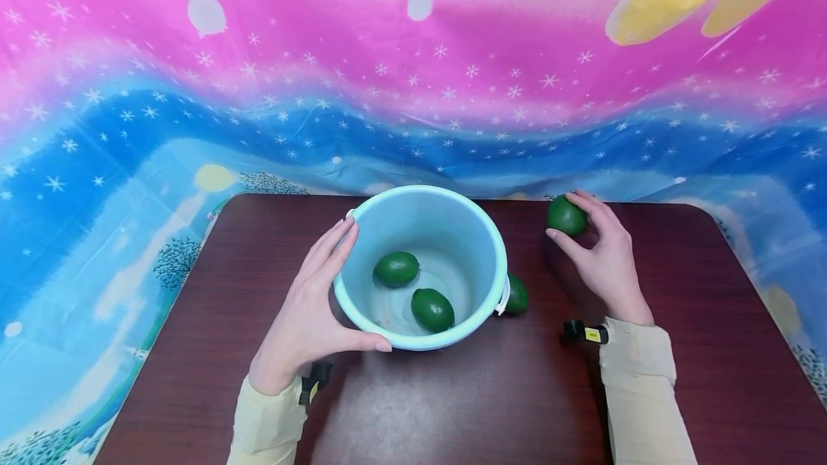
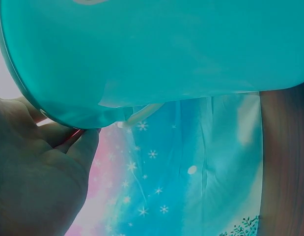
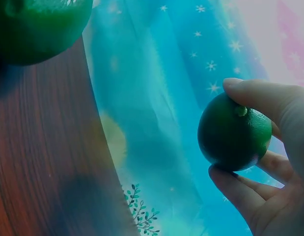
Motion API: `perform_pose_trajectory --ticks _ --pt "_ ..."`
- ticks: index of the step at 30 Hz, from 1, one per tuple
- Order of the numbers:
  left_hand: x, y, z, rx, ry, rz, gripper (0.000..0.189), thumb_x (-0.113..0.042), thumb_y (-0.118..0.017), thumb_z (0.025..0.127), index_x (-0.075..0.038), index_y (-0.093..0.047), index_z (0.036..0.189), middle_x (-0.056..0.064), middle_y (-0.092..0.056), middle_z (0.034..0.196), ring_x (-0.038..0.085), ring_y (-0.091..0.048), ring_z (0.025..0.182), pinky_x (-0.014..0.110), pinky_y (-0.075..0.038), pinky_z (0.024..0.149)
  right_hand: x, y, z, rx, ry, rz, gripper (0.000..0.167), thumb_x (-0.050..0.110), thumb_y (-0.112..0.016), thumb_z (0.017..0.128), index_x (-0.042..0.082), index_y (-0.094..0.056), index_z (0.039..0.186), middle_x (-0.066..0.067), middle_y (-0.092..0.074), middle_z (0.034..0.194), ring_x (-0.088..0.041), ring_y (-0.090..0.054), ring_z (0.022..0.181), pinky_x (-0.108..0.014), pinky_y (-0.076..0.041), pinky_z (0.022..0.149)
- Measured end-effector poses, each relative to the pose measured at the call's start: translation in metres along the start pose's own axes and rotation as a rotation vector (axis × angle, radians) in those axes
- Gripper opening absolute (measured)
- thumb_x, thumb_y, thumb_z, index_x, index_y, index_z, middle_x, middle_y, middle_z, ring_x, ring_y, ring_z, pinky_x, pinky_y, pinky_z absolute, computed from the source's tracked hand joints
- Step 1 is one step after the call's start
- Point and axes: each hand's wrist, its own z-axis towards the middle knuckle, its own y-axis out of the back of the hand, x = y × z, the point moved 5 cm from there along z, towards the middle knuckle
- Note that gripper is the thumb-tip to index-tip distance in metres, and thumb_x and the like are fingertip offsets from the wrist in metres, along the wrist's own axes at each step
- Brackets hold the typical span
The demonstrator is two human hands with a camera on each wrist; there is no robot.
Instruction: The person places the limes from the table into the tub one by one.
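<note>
A light blue bucket (image 1: 420, 196) stands at the middle of the table, its mouth facing up. My left hand (image 1: 310, 307) holds it at the left of the rim, the thumb along the near edge and the fingers round the far left side. Two green limes lie inside, one lime (image 1: 397, 269) farther back and another lime (image 1: 433, 310) nearer. To the bucket's right, my right hand (image 1: 604, 257) pinches a lime (image 3: 233, 132) between thumb and fingers, above the table's far edge. One more lime (image 1: 517, 294) sits by the bucket's right side, partly hidden behind it.
The dark wooden table (image 1: 484, 407) has a far edge just behind the bucket. A patterned cloth (image 1: 388, 77) with snowflakes hangs behind and at the sides. The bucket's white handle (image 1: 503, 298) hangs at its right side.
</note>
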Motion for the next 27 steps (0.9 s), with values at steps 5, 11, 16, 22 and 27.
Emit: perform_pose_trajectory --ticks 5,11,16,22,27 --pt "0.0 0.0 0.0 0.0 0.001 -0.002 0.135 -0.083 -0.079 0.057 -0.012 -0.031 0.161 0.004 -0.024 0.167 0.023 -0.019 0.151 0.054 -0.036 0.11 0.009 0.002 0.0 -0.012 0.018 0.011 0.064 0.013 -0.084 0.087 0.024 -0.06 0.145 0.0 -0.049 0.151 -0.029 -0.058 0.124 -0.012 -0.045 0.091" --pt "0.0 0.0 -0.001 0.002 0.008 0.003 0.135 -0.084 -0.077 0.057 -0.012 -0.031 0.161 0.003 -0.024 0.167 0.022 -0.018 0.151 0.053 -0.035 0.11 0.021 0.005 -0.001 -0.019 0.021 0.021 0.065 0.012 -0.083 0.087 0.027 -0.059 0.146 0.007 -0.049 0.151 -0.028 -0.058 0.125 -0.014 -0.046 0.094" --pt "0.0 0.0 -0.001 0.005 0.015 0.004 0.136 -0.085 -0.077 0.057 -0.013 -0.031 0.161 0.003 -0.023 0.167 0.022 -0.018 0.152 0.054 -0.035 0.111 0.032 0.007 -0.002 -0.032 0.027 0.014 0.072 0.01 -0.085 0.085 0.032 -0.056 0.148 0.011 -0.048 0.151 -0.026 -0.059 0.124 -0.013 -0.046 0.094" --pt "0.0 0.0 -0.001 0.007 0.019 0.0 0.135 -0.085 -0.077 0.057 -0.013 -0.031 0.161 0.002 -0.023 0.167 0.022 -0.018 0.152 0.054 -0.035 0.111 0.04 0.009 -0.004 -0.045 0.039 0.016 0.081 0.006 -0.087 0.082 0.036 -0.052 0.149 0.012 -0.049 0.151 -0.011 -0.06 0.12 -0.012 -0.046 0.091" --pt "0.0 0.0 -0.001 0.004 0.009 0.002 0.135 -0.085 -0.077 0.057 -0.013 -0.031 0.161 0.003 -0.023 0.167 0.022 -0.018 0.152 0.053 -0.034 0.111 0.049 0.009 -0.005 -0.051 0.058 0.048 0.086 0.001 -0.087 0.079 0.034 -0.051 0.15 0.012 -0.049 0.152 -0.005 -0.058 0.12 -0.014 -0.047 0.09"
